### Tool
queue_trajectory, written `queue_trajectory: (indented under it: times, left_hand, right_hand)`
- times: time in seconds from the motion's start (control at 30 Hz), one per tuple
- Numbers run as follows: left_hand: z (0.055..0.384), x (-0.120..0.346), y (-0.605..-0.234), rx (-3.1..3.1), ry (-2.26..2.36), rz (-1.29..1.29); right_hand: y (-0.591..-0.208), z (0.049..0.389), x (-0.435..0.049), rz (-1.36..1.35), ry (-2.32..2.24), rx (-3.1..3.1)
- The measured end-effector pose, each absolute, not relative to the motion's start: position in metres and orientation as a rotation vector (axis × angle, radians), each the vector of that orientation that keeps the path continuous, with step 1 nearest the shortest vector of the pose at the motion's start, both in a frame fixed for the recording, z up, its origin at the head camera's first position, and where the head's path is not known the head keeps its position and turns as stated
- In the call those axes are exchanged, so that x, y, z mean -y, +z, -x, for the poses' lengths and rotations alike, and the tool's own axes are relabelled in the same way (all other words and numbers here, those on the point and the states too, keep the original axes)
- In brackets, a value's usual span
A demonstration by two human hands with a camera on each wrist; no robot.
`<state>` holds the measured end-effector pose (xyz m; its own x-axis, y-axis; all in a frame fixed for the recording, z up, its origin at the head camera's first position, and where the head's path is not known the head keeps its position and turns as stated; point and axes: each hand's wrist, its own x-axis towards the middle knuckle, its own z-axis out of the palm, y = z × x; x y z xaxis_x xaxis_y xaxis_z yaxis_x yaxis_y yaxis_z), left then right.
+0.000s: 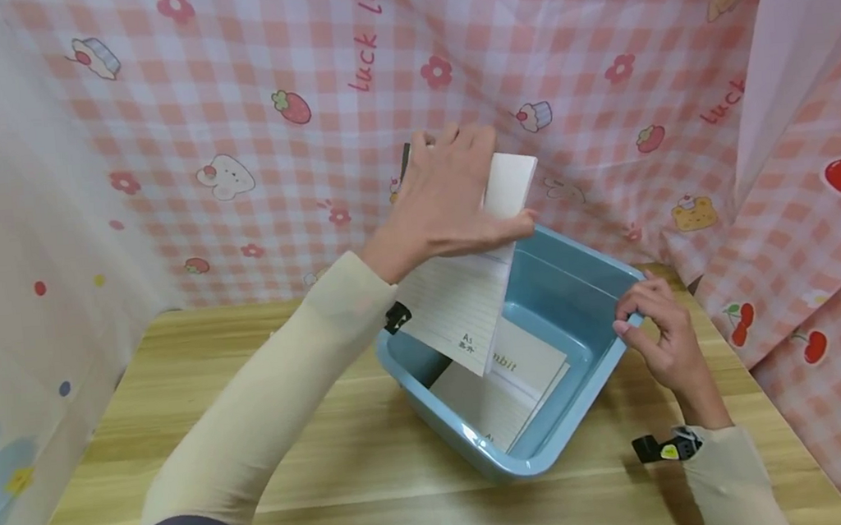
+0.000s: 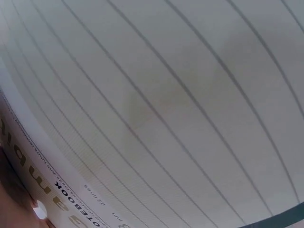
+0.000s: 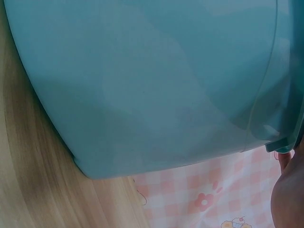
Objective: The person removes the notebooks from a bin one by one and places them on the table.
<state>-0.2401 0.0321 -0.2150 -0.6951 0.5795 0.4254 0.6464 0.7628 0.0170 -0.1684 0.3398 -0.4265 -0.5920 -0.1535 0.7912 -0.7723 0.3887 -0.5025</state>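
My left hand (image 1: 448, 198) grips a pale lined notebook (image 1: 450, 314) near its upper end, fingers over the far edge and thumb across the front. The notebook hangs steeply tilted over a blue plastic basin (image 1: 443, 417), its lower corner dipping below the rim. In the left wrist view its ruled cover (image 2: 156, 118) fills nearly everything, with "ambit NOTEBOOK" lettering at lower left. Inside the basin lies another similar notebook (image 1: 502, 408), partly covered by the held one. My right hand (image 1: 664, 338) holds the basin's right rim; its outer wall (image 3: 142, 95) fills most of the right wrist view.
The basin stands on a wood-grain table (image 1: 333, 475). A pink checked curtain (image 1: 248, 144) hangs along the table's back edge and right side, and a pale dotted cloth (image 1: 41, 243) at the left. Each wrist wears a small black camera (image 1: 646, 448).
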Motion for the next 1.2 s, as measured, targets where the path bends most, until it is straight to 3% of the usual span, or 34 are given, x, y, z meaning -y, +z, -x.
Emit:
queue_trajectory:
  times: [0.67,1.2]
  left_hand:
    - [0.268,0.059,-0.241,2.608,-0.282,0.653]
    - [0.280,0.130,-0.294,2.732,-0.330,0.435]
  right_hand:
    - [-0.429,0.169,-0.340,-0.787,1.204,1.994]
    - [-0.427,0.168,-0.338,-0.788,1.209,1.998]
